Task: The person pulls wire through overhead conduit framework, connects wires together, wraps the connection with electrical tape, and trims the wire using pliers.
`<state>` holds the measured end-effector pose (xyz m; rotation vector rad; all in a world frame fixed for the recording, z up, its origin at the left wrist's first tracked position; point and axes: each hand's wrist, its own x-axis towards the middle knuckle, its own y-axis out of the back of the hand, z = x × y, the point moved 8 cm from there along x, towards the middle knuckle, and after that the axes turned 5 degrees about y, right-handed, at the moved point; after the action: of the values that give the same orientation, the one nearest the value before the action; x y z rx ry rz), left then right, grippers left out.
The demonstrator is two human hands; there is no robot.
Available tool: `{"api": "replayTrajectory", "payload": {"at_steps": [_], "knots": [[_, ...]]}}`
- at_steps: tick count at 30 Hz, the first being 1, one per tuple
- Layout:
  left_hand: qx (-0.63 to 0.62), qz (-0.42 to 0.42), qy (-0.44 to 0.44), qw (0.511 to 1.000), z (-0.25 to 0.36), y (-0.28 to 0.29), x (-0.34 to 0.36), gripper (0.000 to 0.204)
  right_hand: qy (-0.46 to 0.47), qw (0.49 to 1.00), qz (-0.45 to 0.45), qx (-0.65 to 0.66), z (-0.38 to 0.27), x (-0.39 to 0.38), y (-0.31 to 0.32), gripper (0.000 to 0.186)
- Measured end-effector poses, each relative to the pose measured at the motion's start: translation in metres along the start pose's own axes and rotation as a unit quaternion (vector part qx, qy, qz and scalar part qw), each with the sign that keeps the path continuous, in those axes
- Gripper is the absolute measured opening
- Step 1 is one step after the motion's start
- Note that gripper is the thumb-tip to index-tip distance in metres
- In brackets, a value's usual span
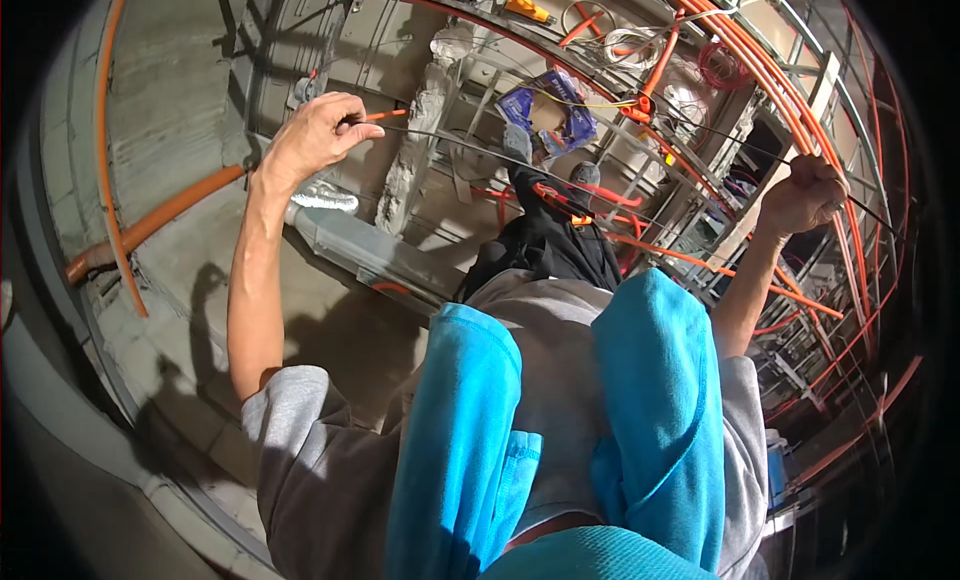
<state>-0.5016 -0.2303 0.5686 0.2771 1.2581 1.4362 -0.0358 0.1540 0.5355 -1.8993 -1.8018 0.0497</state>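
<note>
My left hand (318, 138) is raised at the left, fingers pinched around a thin dark cable (450, 140). This cable slants away to the right across my body. A short orange stick-like piece (386, 114) pokes out beside the same fingers; whether they grip it too is unclear. At the far right my right hand (806, 198) is a closed fist around a thin dark cable (872, 216), which comes out on both sides of it. I cannot tell whether both hands hold one and the same cable.
Orange conduits (765, 65) curve past my right hand. A thick orange pipe (170, 220) runs along the left wall. Metal framing, coiled white cable (632, 48), a blue package (572, 115) and a yellow tool (528, 7) lie ahead. A grey duct (375, 248) crosses the floor.
</note>
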Motion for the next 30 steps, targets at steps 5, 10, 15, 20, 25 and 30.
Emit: {"api": "replayTrajectory", "payload": {"at_steps": [5,10,15,20,25,30], "knots": [[0.026,-0.006,-0.027,0.999,-0.037,0.023,0.018,0.032,0.060,0.998,-0.007,-0.036,-0.018,-0.024,-0.013,0.031],[0.015,-0.013,-0.035,0.999,-0.080,0.042,0.030,0.029,0.046,0.994,-0.008,-0.101,-0.009,-0.014,-0.004,0.032],[0.006,0.020,-0.072,0.997,-0.117,0.066,0.031,0.035,0.029,0.997,0.057,-0.052,-0.006,-0.012,0.007,0.032],[0.022,0.069,-0.019,0.997,-0.159,0.110,0.017,0.035,0.024,0.999,0.036,-0.007,0.009,0.000,0.006,0.032],[0.006,0.082,-0.008,0.997,-0.196,0.146,0.027,0.032,0.097,0.988,0.001,-0.123,-0.002,0.010,0.024,0.035],[0.060,0.095,0.031,0.993,-0.211,0.185,0.036,0.034,0.095,0.987,-0.005,-0.127,0.003,0.011,0.031,0.036]]}}
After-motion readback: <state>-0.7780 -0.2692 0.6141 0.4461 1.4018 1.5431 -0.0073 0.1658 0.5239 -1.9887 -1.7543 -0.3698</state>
